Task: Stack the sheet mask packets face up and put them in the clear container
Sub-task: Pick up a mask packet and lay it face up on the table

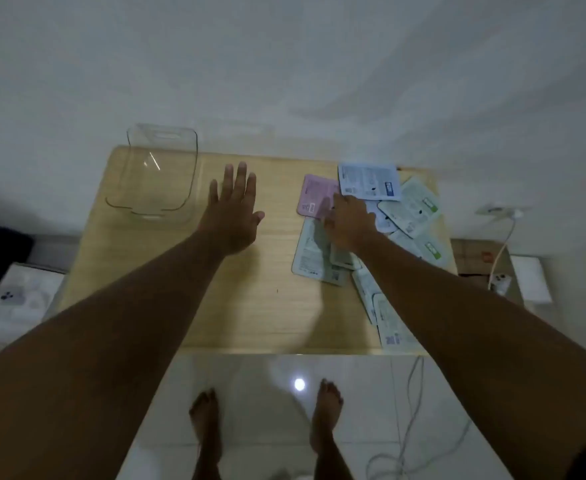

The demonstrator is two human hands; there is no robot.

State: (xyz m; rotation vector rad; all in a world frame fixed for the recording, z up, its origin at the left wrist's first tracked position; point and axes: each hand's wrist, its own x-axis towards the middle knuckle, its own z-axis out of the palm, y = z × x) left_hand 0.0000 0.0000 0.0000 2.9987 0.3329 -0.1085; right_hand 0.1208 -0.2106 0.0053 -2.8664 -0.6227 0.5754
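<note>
Several sheet mask packets lie scattered, printed backs up, on the right half of a small wooden table [243, 306]: a pink packet [314, 192], a blue packet [367, 180], green-marked ones [412, 206] and a pale one [310, 254]. My right hand [348, 221] lies flat among them, fingertips on the pink packet's lower right corner. My left hand [234, 209] hovers open, fingers spread, over the bare table middle. The clear container [156, 174] stands empty at the table's far left corner, just left of my left hand.
A white wall rises right behind the table. A wall socket with a white cable [502, 244] and a cardboard box [475, 258] are to the right. A white box [21, 296] sits at the left. My bare feet stand on glossy floor tiles, with a cable [409, 427] beside them.
</note>
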